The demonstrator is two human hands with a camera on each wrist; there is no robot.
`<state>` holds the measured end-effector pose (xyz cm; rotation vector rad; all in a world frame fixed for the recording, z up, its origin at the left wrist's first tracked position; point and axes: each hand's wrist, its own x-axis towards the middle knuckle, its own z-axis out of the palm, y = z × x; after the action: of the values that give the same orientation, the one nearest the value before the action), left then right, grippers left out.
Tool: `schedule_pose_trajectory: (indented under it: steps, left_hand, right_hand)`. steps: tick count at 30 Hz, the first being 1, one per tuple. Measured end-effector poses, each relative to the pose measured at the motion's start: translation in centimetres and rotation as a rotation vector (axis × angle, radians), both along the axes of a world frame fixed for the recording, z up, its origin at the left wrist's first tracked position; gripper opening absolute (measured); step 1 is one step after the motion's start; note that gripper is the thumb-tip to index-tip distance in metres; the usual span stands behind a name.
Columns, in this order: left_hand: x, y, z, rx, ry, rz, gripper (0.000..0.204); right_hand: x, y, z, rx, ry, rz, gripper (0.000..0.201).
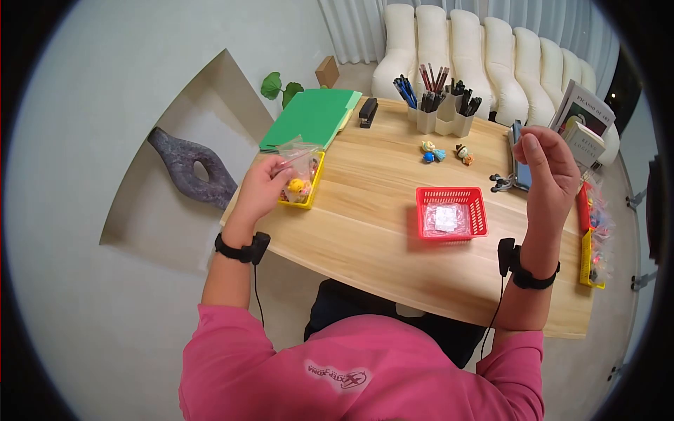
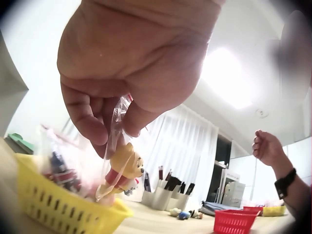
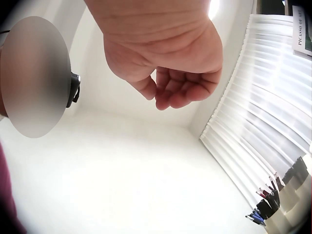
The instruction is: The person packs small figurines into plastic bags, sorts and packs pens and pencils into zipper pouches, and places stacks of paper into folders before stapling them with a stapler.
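Note:
My left hand (image 1: 265,188) pinches the top of a clear zip bag (image 2: 117,122) between thumb and fingers. Inside the bag hangs a yellow bear figurine (image 2: 127,161) in a red shirt, over the yellow basket (image 2: 53,207) at the table's left edge. That basket also holds other bagged small items. Raised above the right side of the table, my right hand (image 1: 551,165) has loosely curled fingers, the thumb tip close to the index finger, and nothing shows in its grasp. A red basket (image 1: 483,210) with clear bags (image 1: 460,223) in it stands near the front middle.
Small figurines (image 1: 434,153) lie past the red basket. Pen holders (image 1: 444,119), a stapler (image 1: 368,112) and green folders (image 1: 309,116) line the back. To the right are books (image 1: 584,144), a dark blue case (image 1: 519,172) and another yellow basket (image 1: 588,263) of bagged items.

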<state>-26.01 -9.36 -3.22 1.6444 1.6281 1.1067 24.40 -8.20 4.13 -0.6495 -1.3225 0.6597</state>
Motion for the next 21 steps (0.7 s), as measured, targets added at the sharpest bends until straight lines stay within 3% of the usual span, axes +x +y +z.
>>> schedule_pose_trajectory:
  steps: [8, 11, 13, 20, 21]
  left_hand:
    - [-0.6, -2.1, -1.6, -0.016, -0.049, 0.125, 0.022]
    - [0.0, -2.4, -1.9, 0.017, 0.015, 0.044, 0.034]
    - [0.8, -3.0, -2.1, 0.019, 0.197, 0.014, 0.049]
    - [-0.2, -2.7, 1.0, -0.102, 0.299, -0.039, 0.049]
    - [-0.2, -2.6, 1.9, -0.085, 0.444, -0.07, 0.044]
  right_hand:
    - [-1.0, -1.1, 0.1, -0.052, -0.053, 0.067, 0.018]
    - [-0.8, -1.3, 0.3, -0.035, -0.057, 0.079, 0.018]
    - [-0.7, -1.5, 0.4, -0.028, -0.057, 0.078, 0.018]
    - [-0.6, -1.8, 0.6, -0.006, -0.04, 0.083, 0.017]
    - [-0.6, -1.8, 0.7, 0.002, -0.04, 0.075, 0.017]
